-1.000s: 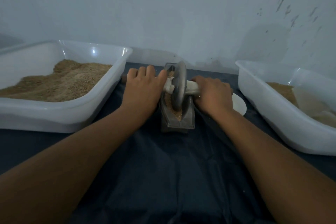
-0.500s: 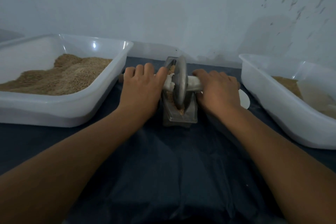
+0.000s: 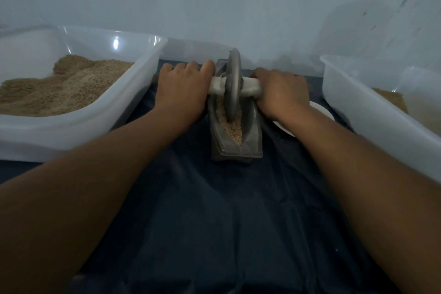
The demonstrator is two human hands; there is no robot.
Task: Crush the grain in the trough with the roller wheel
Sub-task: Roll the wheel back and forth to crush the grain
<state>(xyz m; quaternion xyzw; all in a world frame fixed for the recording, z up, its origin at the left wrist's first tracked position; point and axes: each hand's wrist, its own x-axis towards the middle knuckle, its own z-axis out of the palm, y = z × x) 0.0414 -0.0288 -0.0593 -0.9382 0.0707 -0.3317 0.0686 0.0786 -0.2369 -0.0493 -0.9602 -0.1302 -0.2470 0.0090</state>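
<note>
A grey metal roller wheel (image 3: 233, 83) stands upright on edge in the narrow boat-shaped trough (image 3: 236, 136), its rim sunk in pale grain (image 3: 232, 124). The left hand (image 3: 182, 89) and right hand (image 3: 281, 93) each grasp the wheel's pale axle handle (image 3: 250, 89), one either side of the trough.

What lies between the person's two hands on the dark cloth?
In the head view, the roller wheel stands upright in the trough of grain, between the left hand and right hand, which grip its handle.

No text, label, brand, number or sign can be read on anything here.
</note>
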